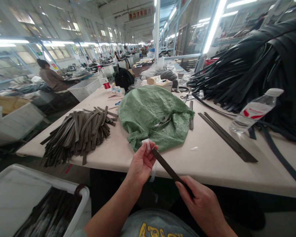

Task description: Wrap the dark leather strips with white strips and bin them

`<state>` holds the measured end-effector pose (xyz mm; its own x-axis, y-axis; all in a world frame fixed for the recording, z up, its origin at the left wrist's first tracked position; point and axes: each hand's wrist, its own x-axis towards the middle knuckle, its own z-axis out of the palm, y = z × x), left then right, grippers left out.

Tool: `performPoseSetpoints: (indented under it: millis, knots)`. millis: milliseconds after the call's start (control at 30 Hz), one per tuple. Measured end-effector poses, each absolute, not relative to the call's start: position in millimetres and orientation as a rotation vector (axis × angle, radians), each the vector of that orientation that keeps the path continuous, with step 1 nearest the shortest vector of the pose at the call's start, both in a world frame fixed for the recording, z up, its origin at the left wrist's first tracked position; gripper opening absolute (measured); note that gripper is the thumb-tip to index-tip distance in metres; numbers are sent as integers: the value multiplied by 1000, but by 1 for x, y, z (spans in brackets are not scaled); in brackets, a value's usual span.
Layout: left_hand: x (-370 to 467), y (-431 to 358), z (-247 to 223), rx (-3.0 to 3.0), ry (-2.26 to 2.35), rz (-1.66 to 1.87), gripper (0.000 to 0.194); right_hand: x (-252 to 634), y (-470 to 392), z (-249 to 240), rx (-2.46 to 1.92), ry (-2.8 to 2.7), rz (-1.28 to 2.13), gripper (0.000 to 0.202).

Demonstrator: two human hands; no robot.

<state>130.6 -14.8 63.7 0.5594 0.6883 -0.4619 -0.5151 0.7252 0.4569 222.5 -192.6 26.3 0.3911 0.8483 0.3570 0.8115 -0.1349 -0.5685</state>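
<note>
My right hand [202, 200] is closed around the lower part of a flat dark brown strip [167, 164], probably a strap piece. The strip slants up and left, its far end at the fingers of my left hand [143, 163]. My left fingers pinch a small white piece [147, 143] like tape or backing paper; whether they also grip the strip's end I cannot tell. Just beyond my hands lies a crumpled green woven sack [153, 112]. Two longer dark strips [227, 138] rest on the table to the right.
A heap of short brown strips [79, 131] sits on the table [128, 161] at left. Below it stands a white bin [44, 177] with dark strips inside. At right are a water bottle [256, 110] and a large bundle of black straps [268, 65]. A person [50, 75] sits farther left.
</note>
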Motion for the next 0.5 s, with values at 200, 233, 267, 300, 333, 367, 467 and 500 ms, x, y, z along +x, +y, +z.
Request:
performPoseSetpoints:
  millis: [200,233,267,300,333,367,467,500]
  knots:
    - [133,-14,63,255,666,741,12,223,-196,25,-1920,-1436,51,26]
    - [133,-14,63,261,664,744,11,222,-197,26,-1906,-1443,43,25]
    - [134,-14,62,275,660,745,11,222,-197,26,-1890,-1454,31,24]
    - [134,-15,61,296,653,748,10,221,-198,26,-1873,-1467,16,23]
    - [134,-15,60,324,643,755,11,221,-199,26,-1859,-1479,0,22]
    - [134,-15,59,356,634,766,13,220,-199,27,-1849,-1490,-16,22]
    - [134,-15,55,462,608,802,23,219,-199,27,-1848,-1492,-49,19]
    - [134,-16,55,493,601,812,27,220,-199,27,-1853,-1487,-49,19]
